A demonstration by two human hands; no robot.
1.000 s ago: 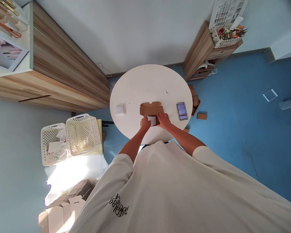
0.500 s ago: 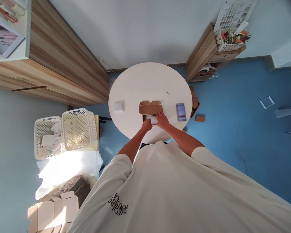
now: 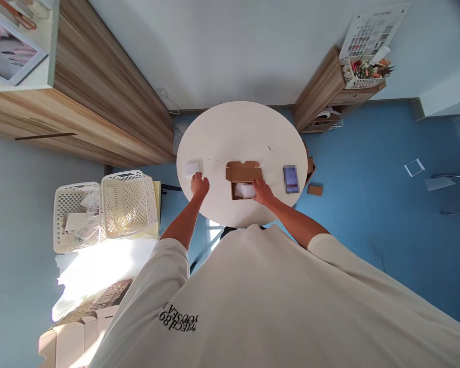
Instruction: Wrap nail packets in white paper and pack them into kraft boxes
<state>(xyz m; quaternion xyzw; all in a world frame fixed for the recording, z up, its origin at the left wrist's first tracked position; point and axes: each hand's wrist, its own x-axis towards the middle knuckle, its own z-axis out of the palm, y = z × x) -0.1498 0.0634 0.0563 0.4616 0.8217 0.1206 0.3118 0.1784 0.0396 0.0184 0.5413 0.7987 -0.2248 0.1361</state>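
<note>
The left grip (image 3: 199, 185) is held open, empty, near a white pad (image 3: 193, 167); the right grip (image 3: 262, 192) is laid on a packet (image 3: 248, 191) in a carton (image 3: 243, 173), closure unclear.

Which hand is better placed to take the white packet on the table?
Left, probably: the left hand sits just beside the white packet, while the right hand rests at the cardboard box.
</note>
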